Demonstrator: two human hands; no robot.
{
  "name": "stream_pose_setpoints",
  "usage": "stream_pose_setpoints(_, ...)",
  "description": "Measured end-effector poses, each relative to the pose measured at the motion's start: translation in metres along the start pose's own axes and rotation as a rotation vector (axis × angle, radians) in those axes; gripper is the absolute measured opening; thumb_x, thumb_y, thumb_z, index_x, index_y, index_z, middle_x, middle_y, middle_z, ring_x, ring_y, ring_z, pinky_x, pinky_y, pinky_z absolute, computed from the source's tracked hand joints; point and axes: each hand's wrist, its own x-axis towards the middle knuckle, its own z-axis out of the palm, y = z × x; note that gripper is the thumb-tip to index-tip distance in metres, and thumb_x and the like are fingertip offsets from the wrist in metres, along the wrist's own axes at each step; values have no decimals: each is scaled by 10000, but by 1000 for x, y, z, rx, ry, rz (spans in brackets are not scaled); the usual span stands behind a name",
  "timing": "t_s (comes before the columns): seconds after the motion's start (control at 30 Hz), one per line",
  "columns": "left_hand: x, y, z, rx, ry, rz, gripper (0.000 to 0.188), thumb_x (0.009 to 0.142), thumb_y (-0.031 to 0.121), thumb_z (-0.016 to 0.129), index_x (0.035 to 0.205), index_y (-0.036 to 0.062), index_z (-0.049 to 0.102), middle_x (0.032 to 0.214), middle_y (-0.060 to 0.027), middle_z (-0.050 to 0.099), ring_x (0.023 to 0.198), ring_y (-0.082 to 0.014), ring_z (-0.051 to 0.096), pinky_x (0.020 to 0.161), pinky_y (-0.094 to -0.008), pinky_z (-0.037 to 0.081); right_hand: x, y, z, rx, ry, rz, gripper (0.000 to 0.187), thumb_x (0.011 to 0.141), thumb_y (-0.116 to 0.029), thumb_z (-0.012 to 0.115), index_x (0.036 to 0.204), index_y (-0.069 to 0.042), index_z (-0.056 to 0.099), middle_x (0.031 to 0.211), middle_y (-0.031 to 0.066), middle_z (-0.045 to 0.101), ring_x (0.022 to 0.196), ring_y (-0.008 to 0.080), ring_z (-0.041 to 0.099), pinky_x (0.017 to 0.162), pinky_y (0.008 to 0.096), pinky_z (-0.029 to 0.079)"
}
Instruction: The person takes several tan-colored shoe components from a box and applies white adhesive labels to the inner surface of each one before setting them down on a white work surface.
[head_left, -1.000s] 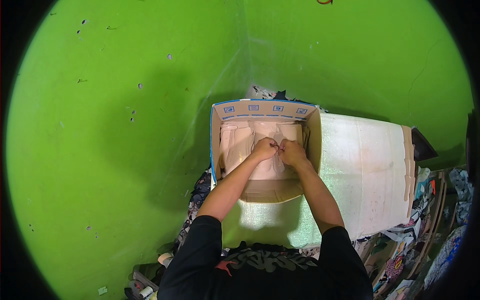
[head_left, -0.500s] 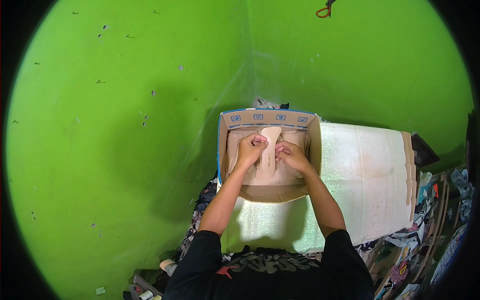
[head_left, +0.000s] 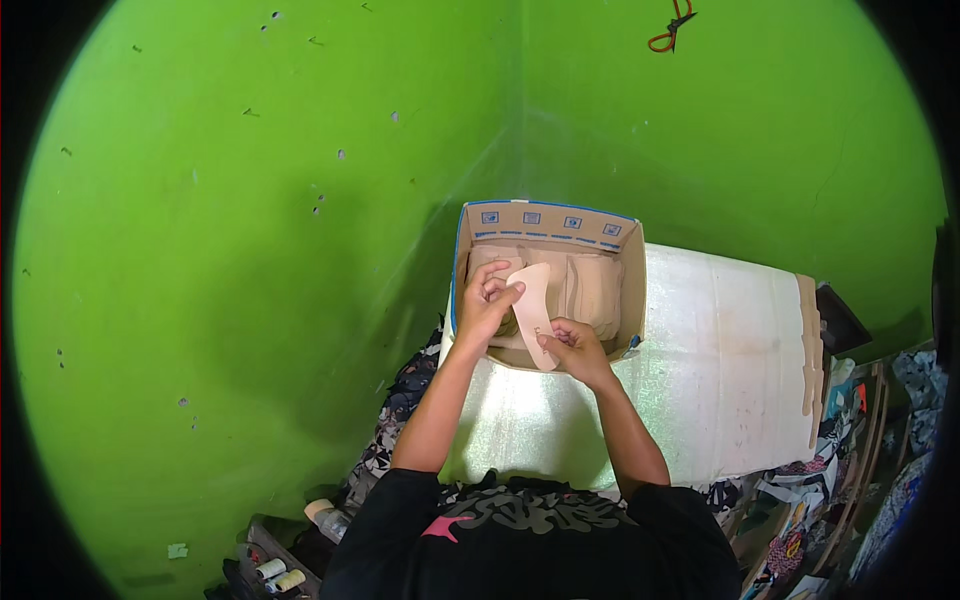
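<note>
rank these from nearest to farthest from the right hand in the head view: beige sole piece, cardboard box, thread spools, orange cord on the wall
From the right hand:
1. beige sole piece, held in it, above the box.
2. cardboard box, just beyond the hand.
3. thread spools, low at the left.
4. orange cord, high on the green wall.

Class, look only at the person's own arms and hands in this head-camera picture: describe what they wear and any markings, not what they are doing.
Both forearms are bare up to short black sleeves of a T-shirt, which has a grey swirling print and a pink mark on the chest. The left hand and right hand wear no gloves; no watch or bracelet shows. Rings are too small to tell.
</note>
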Motion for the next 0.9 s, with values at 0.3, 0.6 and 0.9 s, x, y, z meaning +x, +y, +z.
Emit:
stream_pose_setpoints(0.3,-25,24,-8,89,-213,-37,190,863,150,615,958,-13,634,828,-18,617,743,-64,542,659,-209,434,-40,-3,19,-37,-80,-13,136,864,-92,597,945,17,609,805,13,627,701,50,561,615,201,442)
stream_pose_setpoints(0.6,-36,14,-8,78,-77,-28,143,877,147,592,889,9,625,752,2,594,672,-56,513,618,-212,414,-60,18,14,67,-81,67,185,862,-136,615,985,2,613,806,19,632,697,57,559,618,205,439)
stream_pose_setpoints(0.9,-46,5,-8,9,88,28,116,863,130,601,858,15,615,747,-5,594,687,-60,521,634,-216,413,-71,15,7,158,155,23,139,831,-102,642,919,1,607,735,25,609,626,66,536,567,202,414)
